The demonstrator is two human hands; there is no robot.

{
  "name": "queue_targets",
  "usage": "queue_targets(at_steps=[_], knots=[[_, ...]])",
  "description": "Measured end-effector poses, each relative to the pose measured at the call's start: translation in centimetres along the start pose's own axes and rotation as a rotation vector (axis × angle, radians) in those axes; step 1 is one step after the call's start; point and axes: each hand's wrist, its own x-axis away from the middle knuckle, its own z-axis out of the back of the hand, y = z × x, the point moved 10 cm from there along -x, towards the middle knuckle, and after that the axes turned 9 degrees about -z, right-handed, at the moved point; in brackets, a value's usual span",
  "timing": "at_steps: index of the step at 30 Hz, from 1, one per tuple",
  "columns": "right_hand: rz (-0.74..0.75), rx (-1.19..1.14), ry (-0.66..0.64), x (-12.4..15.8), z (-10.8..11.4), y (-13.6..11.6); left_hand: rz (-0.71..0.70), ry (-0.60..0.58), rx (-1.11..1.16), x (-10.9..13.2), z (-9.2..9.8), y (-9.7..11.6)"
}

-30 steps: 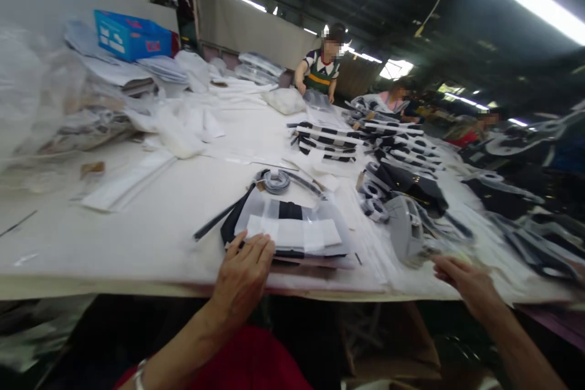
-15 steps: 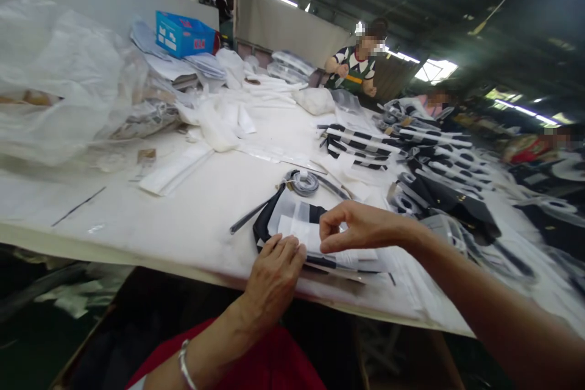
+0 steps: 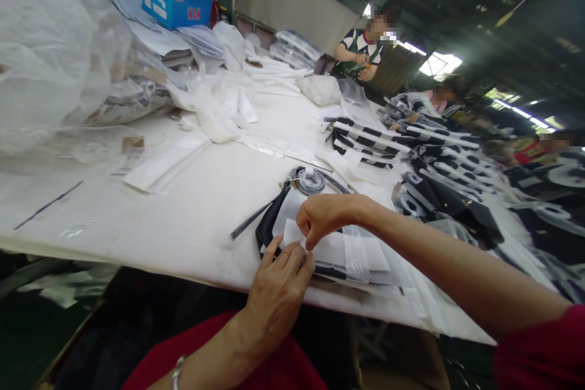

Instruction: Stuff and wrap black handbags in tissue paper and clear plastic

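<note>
In front of me on the table lies a flat black-and-white bag (image 3: pixel 269 224), partly covered by a white sheet (image 3: pixel 329 250) and clear film. At its far side sits a coiled grey strap (image 3: pixel 311 181) in plastic. My left hand (image 3: pixel 280 280) rests on the bag's near left edge, fingers stretched out and slightly bent over it; the thumb's grip is hidden. Curled closed, my right hand (image 3: pixel 320 217) is over the white sheet, its fingertips pointing down close to my left fingertips. Whatever those fingers pinch cannot be made out.
Black-and-white bags (image 3: pixel 365 140) lie piled to the right. Large clear plastic bags (image 3: pixel 41 61) and a blue box (image 3: pixel 176 0) stand at the left. Folded white sheets (image 3: pixel 167 161) lie on the table (image 3: pixel 192 213). A person (image 3: pixel 359 52) stands at the far side.
My right hand has moved left and down, closer to my left fingertips, and its fingers have curled tighter. More of the white sheet shows at the right. The view has shifted slightly.
</note>
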Motion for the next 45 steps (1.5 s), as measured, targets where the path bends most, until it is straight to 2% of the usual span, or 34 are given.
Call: queue_targets(at_steps=[6,13,16,19,23,25,28,31,33,35,38,40,42,45], knots=[[0.027,0.304,0.062,-2.0,-0.4,-1.0,0.011,-0.002,0.009,-0.1,0.1,-0.1],[0.163,0.623,0.250,-1.6,-0.3,-3.7,-0.010,-0.027,0.023,-0.2,-0.3,-0.4],[0.213,0.661,0.353,-1.2,0.2,-3.6,-0.020,-0.057,0.003,-0.2,-0.5,-0.3],[0.159,0.612,0.444,-1.3,1.2,-1.5,-0.020,-0.084,-0.033,-0.3,-0.6,-0.3],[-0.120,0.412,0.615,-0.4,3.8,3.3,-0.040,-0.085,-0.078,-0.5,-0.4,0.0],[-0.251,0.300,0.716,1.3,4.7,5.8,-0.056,-0.086,-0.091,-0.4,-0.4,0.1],[-0.378,0.193,0.832,4.9,4.6,9.2,-0.083,-0.082,-0.121,-0.4,-0.4,0.2],[-0.410,-0.052,0.928,9.2,2.7,12.7,-0.131,-0.091,-0.166,-0.5,-0.6,0.4],[-0.390,-0.245,0.943,11.4,0.2,14.7,-0.154,-0.099,-0.182,-0.7,-0.8,0.6],[-0.370,-0.373,0.902,12.4,-3.2,15.9,-0.166,-0.096,-0.190,-0.9,-0.9,0.6],[-0.346,-0.518,0.840,12.0,-8.7,16.7,-0.175,-0.076,-0.197,-1.1,-1.0,0.5],[-0.321,-0.644,0.881,11.4,-11.3,16.9,-0.180,-0.051,-0.203,-1.0,-0.9,0.5],[-0.289,-0.780,0.988,10.9,-13.0,17.2,-0.188,-0.039,-0.212,-1.0,-0.8,0.5],[-0.266,-0.906,1.133,10.7,-14.2,17.5,-0.199,-0.064,-0.225,-1.3,-0.6,0.8]])
